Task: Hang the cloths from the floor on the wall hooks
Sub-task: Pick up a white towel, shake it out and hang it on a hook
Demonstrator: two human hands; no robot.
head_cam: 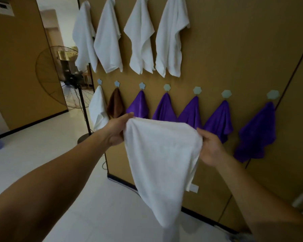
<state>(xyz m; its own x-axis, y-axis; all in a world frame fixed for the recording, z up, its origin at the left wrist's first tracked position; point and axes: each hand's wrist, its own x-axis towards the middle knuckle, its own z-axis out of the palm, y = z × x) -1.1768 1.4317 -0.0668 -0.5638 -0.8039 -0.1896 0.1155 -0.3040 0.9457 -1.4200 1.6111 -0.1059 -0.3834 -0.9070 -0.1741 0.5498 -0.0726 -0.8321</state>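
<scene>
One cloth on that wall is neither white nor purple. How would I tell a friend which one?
Face the tan wall with two rows of hanging cloths and take the lower row, on small pale hooks. Counting from the end nearest the standing fan, the brown cloth is second, between a white cloth and the first purple cloth. It is the only brown one there.
</scene>
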